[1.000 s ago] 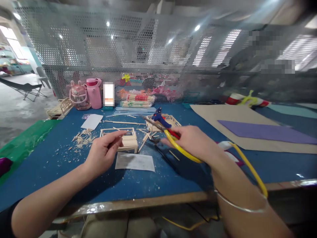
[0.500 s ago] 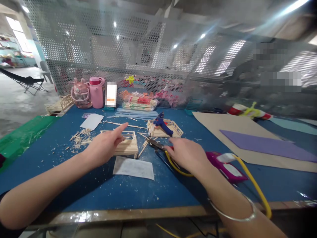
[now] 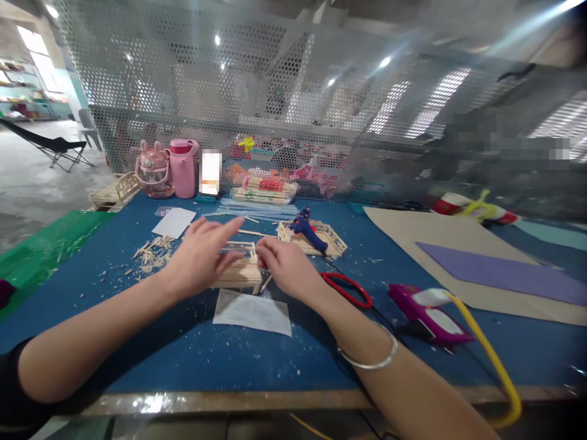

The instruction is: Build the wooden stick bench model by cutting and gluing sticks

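Head view: left hand point(image 3: 196, 258) over wooden frame point(image 3: 241, 274); right hand point(image 3: 288, 266) at corner.

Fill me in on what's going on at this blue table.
A person's two bare hands are at a small stick frame. The right hand has its fingers pinched at the right end; the left hand is open over the left part. Behind, a blue glue gun lies on another stick piece.

Indoor scene in moderate, greyish light, small bright ceiling lamps, pale window glow at left, soft shadows under the forearms, glare along the table edge point(image 3: 220, 401), wide-angle stretching, slight blur
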`<state>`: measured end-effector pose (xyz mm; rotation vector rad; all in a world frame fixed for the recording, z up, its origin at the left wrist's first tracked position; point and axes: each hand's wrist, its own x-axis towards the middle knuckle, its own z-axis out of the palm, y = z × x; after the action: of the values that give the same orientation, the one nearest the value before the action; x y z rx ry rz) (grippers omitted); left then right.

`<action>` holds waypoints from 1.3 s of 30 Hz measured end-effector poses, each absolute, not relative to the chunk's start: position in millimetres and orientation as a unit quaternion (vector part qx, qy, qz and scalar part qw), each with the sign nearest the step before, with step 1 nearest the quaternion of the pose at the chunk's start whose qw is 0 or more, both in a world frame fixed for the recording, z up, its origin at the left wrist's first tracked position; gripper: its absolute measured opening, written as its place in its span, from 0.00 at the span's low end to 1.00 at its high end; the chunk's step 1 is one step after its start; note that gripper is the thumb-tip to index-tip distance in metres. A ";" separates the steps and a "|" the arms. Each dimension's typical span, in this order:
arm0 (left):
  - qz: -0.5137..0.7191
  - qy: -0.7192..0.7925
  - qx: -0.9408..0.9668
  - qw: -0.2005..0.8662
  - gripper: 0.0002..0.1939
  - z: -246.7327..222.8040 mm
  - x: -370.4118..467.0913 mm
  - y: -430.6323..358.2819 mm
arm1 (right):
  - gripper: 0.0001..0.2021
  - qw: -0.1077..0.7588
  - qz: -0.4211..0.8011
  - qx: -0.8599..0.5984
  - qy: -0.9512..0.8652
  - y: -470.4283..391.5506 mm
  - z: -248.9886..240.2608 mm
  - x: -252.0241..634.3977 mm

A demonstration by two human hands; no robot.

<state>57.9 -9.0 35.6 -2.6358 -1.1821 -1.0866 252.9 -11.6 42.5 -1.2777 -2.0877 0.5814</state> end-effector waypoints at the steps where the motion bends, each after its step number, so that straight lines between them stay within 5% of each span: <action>1: -0.405 -0.390 -0.826 0.047 0.21 36.2 49.1 -7.8 | 0.12 0.341 0.280 -0.485 -0.755 -11.1 40.6 251.9; 5: -0.610 -0.451 -0.647 0.075 0.20 26.5 16.3 -1.0 | 0.10 0.362 0.426 -0.452 -0.695 -12.7 35.4 245.6; 11: -0.406 -0.567 -0.650 -0.300 0.26 -3.7 7.8 -3.0 | 0.11 0.225 0.108 -0.426 -0.870 -18.6 40.6 264.7; 15: -0.392 -0.553 -0.602 -0.423 0.32 -6.6 13.9 -10.9 | 0.11 0.322 -0.009 -0.488 -0.811 -12.9 44.6 280.4; 23: -0.427 -0.529 -0.491 -0.545 0.30 0.5 19.8 -9.3 | 0.09 0.318 0.117 -0.399 -0.852 -10.1 33.0 269.1; 31: -0.493 -0.546 -0.350 -0.580 0.21 2.8 17.6 -0.5 | 0.10 0.324 0.089 -0.478 -0.812 6.8 13.6 264.5; 39: -0.463 -0.538 -0.379 -0.594 0.26 1.2 15.0 1.3 | 0.11 0.284 0.105 -0.461 -0.834 20.5 8.8 264.7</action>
<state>15.0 1.3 1.2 -2.0799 -2.9494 -2.5397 264.7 20.5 8.8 -1.2345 -2.2307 0.2820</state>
